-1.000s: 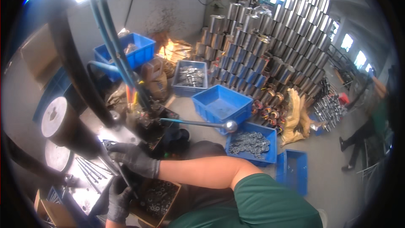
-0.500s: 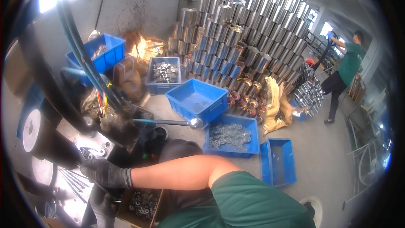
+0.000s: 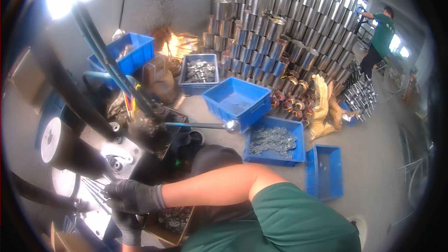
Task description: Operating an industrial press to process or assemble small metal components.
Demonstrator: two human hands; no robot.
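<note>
Both my hands wear dark grey gloves and are close together at the lower left, beside a bright metal machine plate. My right hand reaches in from the right, its fingers curled at the ends of several thin metal rods lying on the plate. What its fingers pinch is too small to make out. Just below it is my left hand, partly covered by the right, its fingertips hidden. A box of small metal parts stands right beside my left hand.
A ball-ended lever juts out ahead of my right forearm. Blue bins stand beyond: one of ring-shaped parts, one bare inside, a narrow one. Shiny metal cylinders are stacked high behind. A co-worker stands far right.
My view has shifted, so the scene sits further right. My right hand has drawn back slightly from the machine, toward my left hand. The co-worker has moved farther off.
</note>
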